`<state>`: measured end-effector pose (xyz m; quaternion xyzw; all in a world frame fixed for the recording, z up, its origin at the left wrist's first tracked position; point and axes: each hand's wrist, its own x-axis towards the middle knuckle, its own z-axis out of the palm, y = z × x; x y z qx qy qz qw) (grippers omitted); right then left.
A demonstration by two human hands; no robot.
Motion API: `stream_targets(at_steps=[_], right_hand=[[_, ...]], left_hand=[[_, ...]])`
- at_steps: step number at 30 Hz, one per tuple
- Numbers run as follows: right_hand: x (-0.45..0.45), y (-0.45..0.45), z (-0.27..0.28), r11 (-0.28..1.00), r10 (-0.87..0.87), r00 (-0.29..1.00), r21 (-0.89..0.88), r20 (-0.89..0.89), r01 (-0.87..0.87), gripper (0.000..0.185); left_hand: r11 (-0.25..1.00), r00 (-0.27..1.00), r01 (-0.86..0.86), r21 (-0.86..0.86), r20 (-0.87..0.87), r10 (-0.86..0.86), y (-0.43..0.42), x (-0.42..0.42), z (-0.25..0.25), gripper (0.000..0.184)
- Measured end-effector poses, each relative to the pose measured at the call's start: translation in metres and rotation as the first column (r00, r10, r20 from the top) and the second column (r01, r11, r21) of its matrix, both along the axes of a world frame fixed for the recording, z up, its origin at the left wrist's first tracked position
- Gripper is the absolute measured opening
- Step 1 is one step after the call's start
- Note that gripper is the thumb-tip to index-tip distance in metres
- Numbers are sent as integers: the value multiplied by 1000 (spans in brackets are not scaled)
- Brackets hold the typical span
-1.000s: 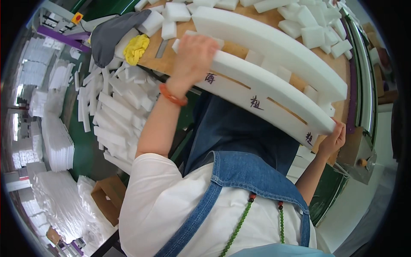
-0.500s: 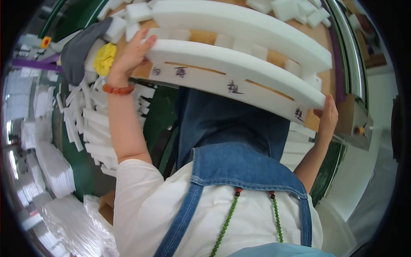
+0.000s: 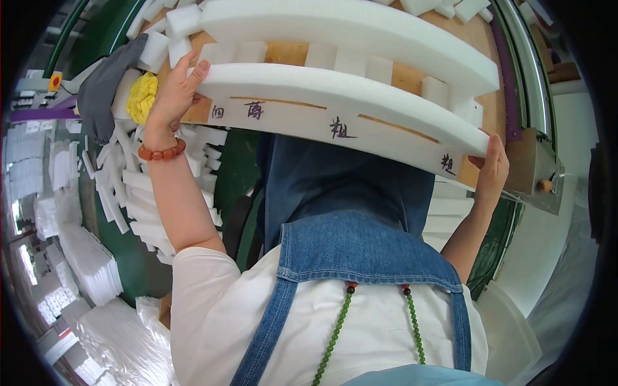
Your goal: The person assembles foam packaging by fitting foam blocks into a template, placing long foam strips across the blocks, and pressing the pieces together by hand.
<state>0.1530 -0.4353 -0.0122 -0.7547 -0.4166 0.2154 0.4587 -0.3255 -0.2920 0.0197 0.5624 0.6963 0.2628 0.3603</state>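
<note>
left hand (image 3: 172, 103) is sitting part open at the left end of the near foam bar (image 3: 328, 87), thumb spreading away from the index finger; can't tell if it is gripping. right hand (image 3: 492, 168) is grasping the same bar's right end, thumb pressing on the outer side, fingers partly hidden.

near foam bar is white and curved, lying lengthwise along the near edge of the table (image 3: 286, 53). far foam bar (image 3: 360, 22), also white and curved, is running roughly alongside on the far side, with foam blocks (image 3: 351, 62) filling parts of the gap and bare brown wood showing between them. white band (image 3: 290, 120) is showing just under the near bar, carrying dark handwritten characters and two narrow brown slits; can't tell if it belongs to foam or table.

loose foam chunks (image 3: 183, 21) are lying at the far left corner, more offcuts (image 3: 471, 8) at the far right. yellow bundle (image 3: 141, 96) and grey cloth (image 3: 103, 96) are resting by the left edge, near the left hand. pile of foam strips (image 3: 138, 193) is lying below that edge. metal box (image 3: 534, 177) with a round knob is sitting by the near right corner. orange bracelet (image 3: 162, 153) is circling the left wrist.
</note>
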Motion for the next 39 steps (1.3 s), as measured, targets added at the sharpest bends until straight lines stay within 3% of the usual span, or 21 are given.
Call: stream_targets(at_steps=[4, 9, 14, 18, 29, 39], right_hand=[[1, 0, -2, 1000, -3, 1000, 2, -7, 3, 48], [10, -1, -9, 1000, 15, 999, -11, -38, -16, 49], [9, 0, -9, 999, 0, 1000, -34, -17, -1, 51], [12, 1, -10, 999, 36, 997, -34, 72, -34, 54], [10, 3, -10, 998, 56, 995, -24, 87, -54, 54], [-1, -4, -3, 999, 41, 997, 7, 61, -42, 40]], left_hand=[[997, 999, 37, 64, -29, -35, 5, -13, -7, 68], [990, 990, 140, 13, 8, -140, 4, -14, -5, 71], [988, 988, 144, 53, 44, -147, 0, -15, -9, 73], [975, 990, 127, 181, 36, -135, 2, -16, -20, 73], [982, 984, 127, 140, 108, -143, 6, -19, -19, 78], [990, 977, -71, 126, 209, 43, -5, 7, -12, 76]])
